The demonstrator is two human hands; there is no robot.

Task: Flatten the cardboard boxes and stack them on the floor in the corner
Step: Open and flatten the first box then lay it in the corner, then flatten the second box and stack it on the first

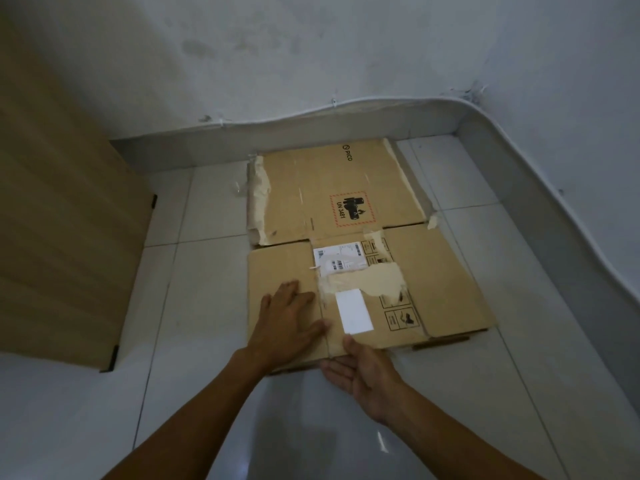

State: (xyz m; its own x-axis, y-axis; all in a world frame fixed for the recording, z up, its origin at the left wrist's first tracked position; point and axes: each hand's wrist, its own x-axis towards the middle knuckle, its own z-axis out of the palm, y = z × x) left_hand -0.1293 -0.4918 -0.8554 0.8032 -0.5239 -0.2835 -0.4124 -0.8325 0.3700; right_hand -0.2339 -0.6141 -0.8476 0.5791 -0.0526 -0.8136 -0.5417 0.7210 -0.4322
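Observation:
A flattened brown cardboard box [446,285] lies on the white tiled floor near the room's corner, with torn tape, white labels and a UN 3481 mark on its far panel [332,188]. Dark edges of more cardboard show beneath its near edge. My left hand [289,320] rests palm down, fingers spread, on the near left flap. My right hand [363,370] is at the near edge of the box, thumb on top and fingers curled under the edge.
A light wooden panel [62,220] stands at the left on the floor. Grey skirting [519,188] and a white cable run along the walls, which meet in the corner at the upper right. Glossy floor tiles [207,393] stretch toward me.

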